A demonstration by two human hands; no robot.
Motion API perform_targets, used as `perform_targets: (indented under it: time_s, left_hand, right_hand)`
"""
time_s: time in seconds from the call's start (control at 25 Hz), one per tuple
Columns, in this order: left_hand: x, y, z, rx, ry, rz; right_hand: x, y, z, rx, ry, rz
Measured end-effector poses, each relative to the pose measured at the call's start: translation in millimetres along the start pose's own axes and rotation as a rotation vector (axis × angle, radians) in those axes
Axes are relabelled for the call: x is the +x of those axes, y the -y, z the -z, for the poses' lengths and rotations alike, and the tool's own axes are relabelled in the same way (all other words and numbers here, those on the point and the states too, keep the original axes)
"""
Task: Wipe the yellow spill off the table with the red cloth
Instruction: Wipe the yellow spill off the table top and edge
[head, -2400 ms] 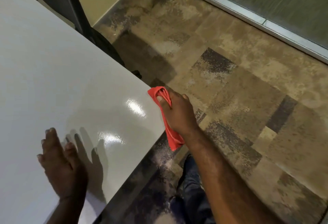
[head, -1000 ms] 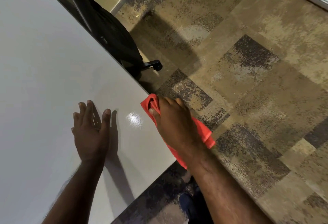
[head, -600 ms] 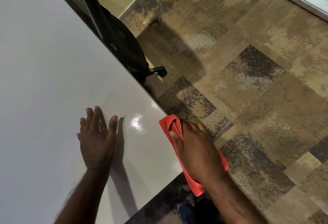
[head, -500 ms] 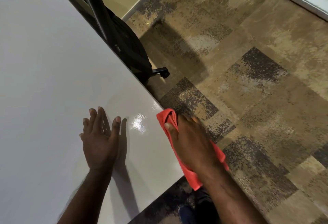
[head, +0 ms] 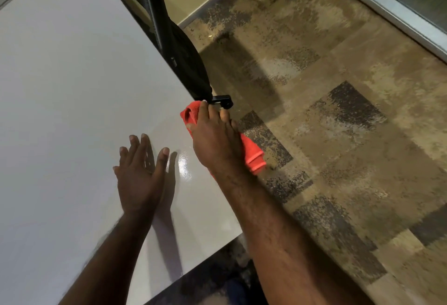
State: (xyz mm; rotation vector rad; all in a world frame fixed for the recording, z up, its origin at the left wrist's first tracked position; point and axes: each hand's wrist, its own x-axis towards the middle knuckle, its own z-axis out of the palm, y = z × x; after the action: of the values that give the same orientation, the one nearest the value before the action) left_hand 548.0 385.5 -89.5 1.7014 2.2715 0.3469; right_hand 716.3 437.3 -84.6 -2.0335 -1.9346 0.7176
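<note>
My right hand (head: 214, 140) grips the bunched red cloth (head: 251, 157) and presses it against the right edge of the white table (head: 72, 87). Part of the cloth sticks out past my fingers on the tabletop, and the rest hangs over the edge above the floor. My left hand (head: 140, 174) lies flat on the table just left of it, palm down, fingers spread, holding nothing. No yellow spill shows on the tabletop; only a glossy light reflection sits between my hands.
A black office chair (head: 183, 62) stands tight against the table's right edge just beyond the cloth. Patterned brown carpet (head: 338, 135) covers the floor to the right. A metal door sill (head: 387, 12) runs along the upper right.
My right hand has slid the cloth forward along the table edge, toward the chair. My left hand has stayed flat on the table.
</note>
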Motion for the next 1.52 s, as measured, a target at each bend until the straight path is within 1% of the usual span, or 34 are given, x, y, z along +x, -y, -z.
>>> perform_targets:
  time_s: [0.36, 0.52, 0.6, 0.8, 0.96, 1.16, 1.24, 1.36, 1.44, 1.52]
  left_hand:
    - [-2, -4, 7, -0.029, 0.053, 0.003]
    - [-2, 0, 7, -0.027, 0.064, -0.013]
    - [-1, 1, 7, -0.026, 0.065, -0.026]
    - [3, 6, 7, -0.03, 0.08, -0.045]
    - [3, 7, 8, -0.007, 0.09, -0.062]
    - [5, 9, 9, 0.019, 0.101, -0.089]
    - [4, 9, 8, 0.038, 0.103, -0.1]
    - [4, 11, 6, 0.055, 0.105, -0.115]
    - [5, 13, 6, 0.056, 0.104, -0.124]
    - [6, 14, 5, 0.062, 0.103, -0.131]
  right_hand:
    - [-73, -34, -2, -0.029, 0.021, -0.059]
    - [-101, -45, -2, -0.006, 0.027, -0.13]
    - [-113, -48, -2, -0.004, 0.003, -0.169]
    - [-135, -45, -10, 0.046, -0.122, -0.308]
    - [-150, -32, -24, 0.126, -0.274, -0.464]
    - [-167, -17, -41, 0.383, -0.517, -0.574]
    - [-169, -11, -45, 0.472, -0.571, -0.629]
    - [-171, 1, -54, 0.543, -0.677, -0.716]
    - [-174, 10, -59, 0.579, -0.713, -0.776]
    - [-177, 18, -66, 0.62, -0.704, -0.807]
